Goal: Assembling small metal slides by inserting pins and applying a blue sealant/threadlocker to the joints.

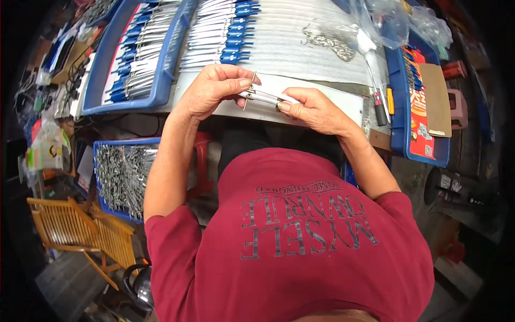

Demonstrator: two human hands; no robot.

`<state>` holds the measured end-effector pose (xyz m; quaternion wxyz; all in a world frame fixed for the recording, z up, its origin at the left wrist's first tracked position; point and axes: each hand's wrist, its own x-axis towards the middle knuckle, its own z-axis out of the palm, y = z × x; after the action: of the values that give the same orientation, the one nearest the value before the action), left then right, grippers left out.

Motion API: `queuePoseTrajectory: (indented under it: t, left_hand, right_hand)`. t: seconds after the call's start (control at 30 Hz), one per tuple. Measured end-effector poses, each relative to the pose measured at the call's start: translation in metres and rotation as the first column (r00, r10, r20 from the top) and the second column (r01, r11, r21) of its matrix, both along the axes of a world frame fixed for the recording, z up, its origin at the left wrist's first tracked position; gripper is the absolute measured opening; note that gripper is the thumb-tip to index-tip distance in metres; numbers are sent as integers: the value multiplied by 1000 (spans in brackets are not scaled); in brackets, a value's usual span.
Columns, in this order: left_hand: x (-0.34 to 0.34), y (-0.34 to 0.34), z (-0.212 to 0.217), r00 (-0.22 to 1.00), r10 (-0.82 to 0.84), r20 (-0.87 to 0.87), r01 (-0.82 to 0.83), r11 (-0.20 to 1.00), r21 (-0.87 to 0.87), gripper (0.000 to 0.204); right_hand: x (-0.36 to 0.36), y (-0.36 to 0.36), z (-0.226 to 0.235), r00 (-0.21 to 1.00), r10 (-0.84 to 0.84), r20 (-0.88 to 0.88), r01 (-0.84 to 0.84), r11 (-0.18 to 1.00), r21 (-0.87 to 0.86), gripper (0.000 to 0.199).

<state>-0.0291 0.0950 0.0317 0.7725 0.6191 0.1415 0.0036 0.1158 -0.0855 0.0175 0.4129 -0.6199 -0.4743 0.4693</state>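
My left hand (pixel 212 91) and my right hand (pixel 314 110) meet over the front edge of a white corrugated work surface (pixel 300 51). Together they hold a small metal tool (pixel 265 97) with silvery blades. The left thumb and fingers pinch its left end, where a thin metal piece sticks up. The right fingers grip its right end. Just beyond the hands lies a row of finished tools with blue handles (pixel 225 35).
A blue tray (pixel 137 59) of blue-handled tools sits at the left. A lower blue bin (pixel 123 177) holds several loose metal parts. Screwdrivers (pixel 382 102), a chain heap (pixel 330 43), plastic bags and a blue tray (pixel 424 107) are at the right. A wooden folding chair (pixel 80 231) stands lower left.
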Motion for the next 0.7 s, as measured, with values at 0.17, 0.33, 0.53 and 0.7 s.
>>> queuePoseTrajectory:
  t: [0.17,0.33,0.53,0.7]
  left_hand:
    - [14,-10,-23,979,128,157,-70,942,-329,41]
    - [22,-38,-28,938,274,212,-178,907,-382,40]
    - [25,-58,-33,903,396,165,-265,818,-511,30]
    - [29,-71,-37,866,484,129,-370,792,-486,23]
  right_hand:
    - [5,-10,-2,988,-112,-106,113,994,4,26]
    - [-4,-13,-10,952,-203,-231,225,971,75,29]
    - [-8,-18,-15,905,-220,-364,266,961,80,29]
    - [-9,-19,-21,861,-258,-438,299,954,27,28]
